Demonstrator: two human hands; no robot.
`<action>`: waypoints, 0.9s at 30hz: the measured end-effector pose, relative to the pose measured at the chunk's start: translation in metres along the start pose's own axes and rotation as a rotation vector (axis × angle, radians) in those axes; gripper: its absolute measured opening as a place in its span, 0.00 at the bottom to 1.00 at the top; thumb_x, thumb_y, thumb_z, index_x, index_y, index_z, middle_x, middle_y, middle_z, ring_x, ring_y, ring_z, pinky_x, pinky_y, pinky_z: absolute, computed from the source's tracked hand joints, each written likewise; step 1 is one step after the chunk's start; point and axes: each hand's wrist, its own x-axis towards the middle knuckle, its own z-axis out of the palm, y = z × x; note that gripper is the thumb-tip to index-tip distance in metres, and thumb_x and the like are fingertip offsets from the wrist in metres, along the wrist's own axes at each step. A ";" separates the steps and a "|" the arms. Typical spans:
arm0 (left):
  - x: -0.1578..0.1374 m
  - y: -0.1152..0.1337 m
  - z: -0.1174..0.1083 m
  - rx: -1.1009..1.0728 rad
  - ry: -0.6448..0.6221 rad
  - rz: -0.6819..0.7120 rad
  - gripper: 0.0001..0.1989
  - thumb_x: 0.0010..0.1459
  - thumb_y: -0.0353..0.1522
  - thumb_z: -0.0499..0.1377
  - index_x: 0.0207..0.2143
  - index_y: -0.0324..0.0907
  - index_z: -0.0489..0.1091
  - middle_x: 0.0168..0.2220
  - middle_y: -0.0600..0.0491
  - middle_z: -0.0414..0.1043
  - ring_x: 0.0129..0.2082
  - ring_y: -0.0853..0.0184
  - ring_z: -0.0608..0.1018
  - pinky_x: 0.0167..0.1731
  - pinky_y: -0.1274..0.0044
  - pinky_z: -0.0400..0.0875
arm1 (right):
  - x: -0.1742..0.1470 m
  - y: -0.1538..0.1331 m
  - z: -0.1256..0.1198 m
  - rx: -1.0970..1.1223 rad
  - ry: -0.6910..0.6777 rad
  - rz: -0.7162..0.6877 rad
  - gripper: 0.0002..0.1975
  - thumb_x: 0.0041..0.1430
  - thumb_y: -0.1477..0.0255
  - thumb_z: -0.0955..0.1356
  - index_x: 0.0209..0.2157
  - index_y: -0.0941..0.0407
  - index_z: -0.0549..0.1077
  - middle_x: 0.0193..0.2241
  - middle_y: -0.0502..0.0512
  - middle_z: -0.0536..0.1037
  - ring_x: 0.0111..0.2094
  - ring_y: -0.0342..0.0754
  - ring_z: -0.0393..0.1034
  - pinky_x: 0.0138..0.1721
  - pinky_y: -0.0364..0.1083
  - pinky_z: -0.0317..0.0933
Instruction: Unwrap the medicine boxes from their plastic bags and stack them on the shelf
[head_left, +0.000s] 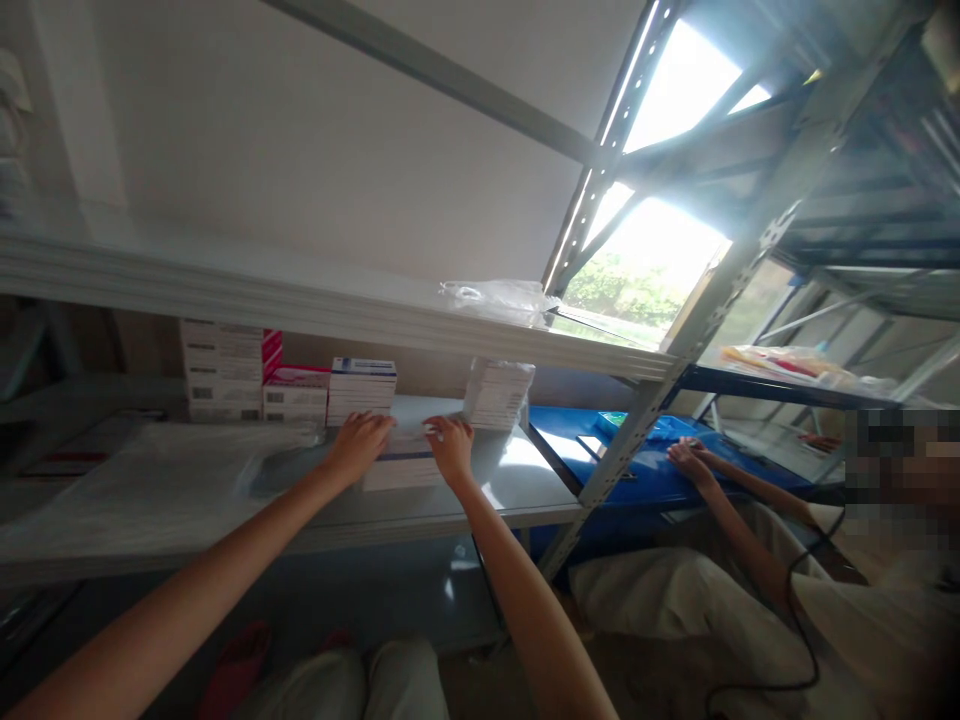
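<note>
Both my hands are over a low stack of flat white boxes [403, 472] on the grey shelf. At its left end is my left hand [358, 445], fingers bent together near the top edge. My right hand [452, 446] is at the other end, thumb and fingers pinched by a whitish bit. What either hand grips is too small to tell. Behind my left hand stands a stack of white and blue boxes [361, 390]. Beyond my right hand, a plastic-wrapped bundle of boxes [499, 394] stands slightly tilted.
White and pink boxes [225, 372] are piled at the back left. Clear plastic sheeting [157, 480] lies on the left of the shelf. An upper shelf edge [337, 315] runs above my hands. A metal post [630, 450] separates me from a seated co-worker's hands [691, 458] at a blue surface.
</note>
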 end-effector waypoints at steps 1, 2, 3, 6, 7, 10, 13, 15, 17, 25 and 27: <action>-0.001 -0.002 -0.003 0.018 0.037 -0.055 0.09 0.58 0.27 0.52 0.38 0.43 0.70 0.36 0.48 0.76 0.40 0.59 0.75 0.42 0.68 0.65 | 0.002 0.004 -0.001 -0.004 0.005 0.046 0.12 0.60 0.73 0.61 0.41 0.51 0.74 0.36 0.52 0.78 0.43 0.50 0.67 0.51 0.51 0.48; -0.005 -0.005 -0.007 0.025 0.092 -0.121 0.07 0.59 0.29 0.52 0.36 0.42 0.70 0.35 0.48 0.76 0.38 0.59 0.75 0.40 0.69 0.65 | 0.002 0.010 -0.003 0.002 0.028 0.099 0.11 0.60 0.71 0.61 0.38 0.52 0.75 0.33 0.53 0.78 0.41 0.50 0.67 0.49 0.51 0.49; -0.010 -0.010 -0.011 0.023 0.154 -0.193 0.08 0.60 0.31 0.52 0.35 0.42 0.70 0.33 0.48 0.75 0.35 0.59 0.75 0.37 0.70 0.65 | 0.002 0.019 -0.005 0.023 0.063 0.160 0.12 0.61 0.69 0.60 0.36 0.53 0.75 0.31 0.53 0.77 0.39 0.50 0.67 0.48 0.51 0.51; -0.030 -0.025 -0.021 0.033 0.270 -0.292 0.10 0.61 0.35 0.51 0.35 0.41 0.71 0.32 0.48 0.75 0.33 0.59 0.74 0.35 0.69 0.65 | -0.005 0.047 -0.014 0.239 0.164 0.325 0.14 0.58 0.63 0.61 0.35 0.54 0.74 0.28 0.51 0.75 0.34 0.49 0.67 0.43 0.50 0.55; -0.037 -0.029 -0.025 0.053 0.282 -0.270 0.10 0.61 0.35 0.51 0.35 0.41 0.71 0.34 0.47 0.75 0.35 0.58 0.74 0.37 0.68 0.65 | -0.008 0.056 -0.017 0.363 0.201 0.358 0.13 0.56 0.63 0.61 0.36 0.54 0.74 0.30 0.51 0.75 0.34 0.49 0.67 0.42 0.49 0.56; -0.053 -0.029 -0.032 0.119 0.317 -0.136 0.10 0.59 0.32 0.53 0.40 0.43 0.72 0.45 0.45 0.71 0.46 0.54 0.71 0.47 0.61 0.61 | -0.020 0.066 -0.029 0.718 0.337 0.363 0.18 0.52 0.64 0.63 0.45 0.54 0.68 0.42 0.54 0.73 0.40 0.49 0.67 0.43 0.48 0.59; -0.052 -0.012 -0.034 0.066 0.283 0.071 0.15 0.58 0.29 0.52 0.47 0.44 0.69 0.53 0.45 0.66 0.54 0.56 0.66 0.54 0.60 0.55 | -0.030 0.046 -0.038 0.710 0.403 0.206 0.19 0.53 0.69 0.63 0.48 0.53 0.65 0.48 0.55 0.69 0.45 0.49 0.65 0.47 0.50 0.59; -0.041 0.003 -0.030 -0.032 0.114 0.237 0.16 0.58 0.27 0.51 0.48 0.44 0.68 0.54 0.47 0.65 0.57 0.59 0.64 0.57 0.62 0.54 | -0.032 0.019 -0.040 0.529 0.331 0.050 0.16 0.56 0.73 0.60 0.46 0.54 0.67 0.45 0.56 0.70 0.47 0.50 0.64 0.51 0.51 0.56; -0.026 0.017 -0.025 -0.113 -0.087 0.278 0.16 0.57 0.26 0.50 0.46 0.42 0.69 0.51 0.45 0.69 0.55 0.58 0.67 0.55 0.64 0.57 | -0.031 -0.009 -0.038 0.358 0.051 -0.156 0.15 0.59 0.75 0.58 0.45 0.55 0.69 0.44 0.57 0.71 0.49 0.50 0.64 0.52 0.50 0.55; -0.027 0.014 -0.011 -0.165 -0.292 -0.045 0.13 0.59 0.30 0.48 0.39 0.42 0.72 0.25 0.46 0.72 0.32 0.55 0.77 0.41 0.63 0.65 | -0.025 -0.019 -0.031 -0.161 -0.417 -0.222 0.14 0.66 0.72 0.57 0.44 0.55 0.72 0.39 0.61 0.76 0.40 0.53 0.71 0.41 0.48 0.60; -0.045 0.007 0.000 -0.205 -0.255 -0.065 0.12 0.58 0.30 0.49 0.35 0.44 0.73 0.23 0.48 0.71 0.30 0.57 0.76 0.39 0.65 0.65 | -0.033 -0.014 -0.033 -0.228 -0.475 -0.158 0.12 0.64 0.72 0.60 0.40 0.57 0.74 0.36 0.63 0.77 0.38 0.55 0.72 0.39 0.49 0.61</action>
